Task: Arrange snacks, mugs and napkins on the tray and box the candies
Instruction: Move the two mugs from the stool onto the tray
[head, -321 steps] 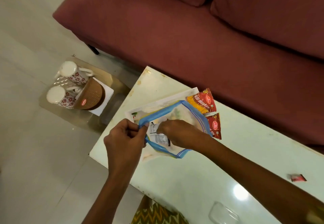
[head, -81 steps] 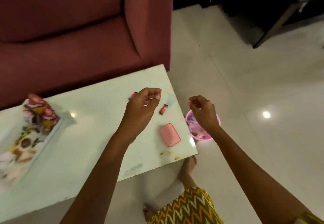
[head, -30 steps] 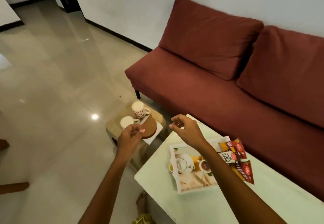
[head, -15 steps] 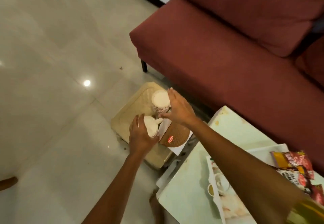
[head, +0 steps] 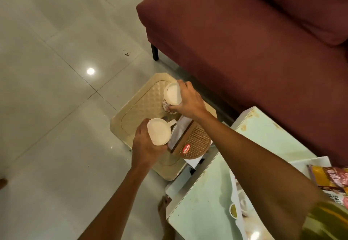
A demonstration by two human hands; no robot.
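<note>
Two white mugs with a red flower pattern are over a low beige stool [head: 135,119]. My left hand [head: 145,145] grips the near mug [head: 159,133], whose handle points right. My right hand [head: 188,102] grips the far mug [head: 171,96], which is tilted. Beside the mugs stands a brown woven napkin holder [head: 195,142] with white napkins [head: 178,129] in it. At the right edge, a printed white tray [head: 239,211] lies on the pale green table [head: 203,192], with snack packets [head: 331,179] on its far part.
A dark red sofa [head: 244,42] runs behind the stool and table, its black leg [head: 154,52] near the stool. Glossy pale floor tiles spread to the left. A bare foot [head: 164,207] is under the table's near corner.
Both hands have closed on the mugs. The far mug has lifted and tilted in my right hand; the near mug sits higher in my left. The camera has moved closer.
</note>
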